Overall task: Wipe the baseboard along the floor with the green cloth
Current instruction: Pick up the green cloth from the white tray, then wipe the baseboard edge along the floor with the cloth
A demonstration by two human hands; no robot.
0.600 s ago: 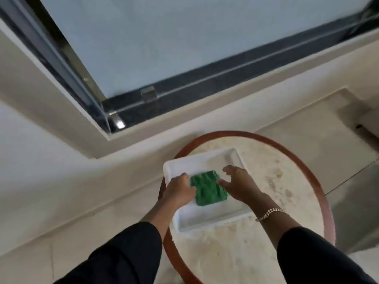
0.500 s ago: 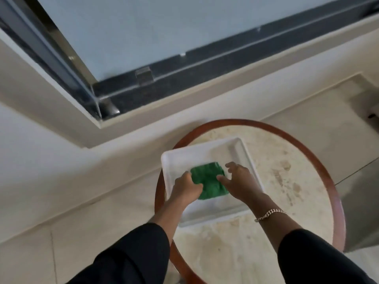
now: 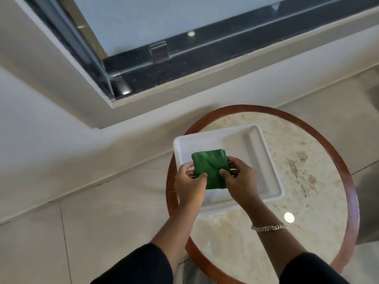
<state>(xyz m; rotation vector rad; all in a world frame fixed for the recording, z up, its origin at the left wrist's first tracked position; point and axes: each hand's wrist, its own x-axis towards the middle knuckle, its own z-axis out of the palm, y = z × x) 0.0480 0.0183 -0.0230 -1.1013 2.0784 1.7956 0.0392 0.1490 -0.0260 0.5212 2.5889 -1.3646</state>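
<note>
Pinching the folded green cloth (image 3: 210,167) from both sides: left hand (image 3: 189,186) grip on its left edge, right hand (image 3: 241,181) grip on its right. Cloth sits over white tray (image 3: 266,160) on round table (image 3: 307,201). Baseboard (image 3: 82,177) untouched, well apart to the left.

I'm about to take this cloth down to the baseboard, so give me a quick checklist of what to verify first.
1. Green cloth gripped by left hand and right hand: ok.
2. Cloth folded into a compact pad: ok.
3. Cloth clear of the white tray: cannot tell.
4. Cloth damp: cannot tell.
5. Baseboard left of the round table unobstructed: ok.
6. Bracelet clear of the cloth: ok.
</note>
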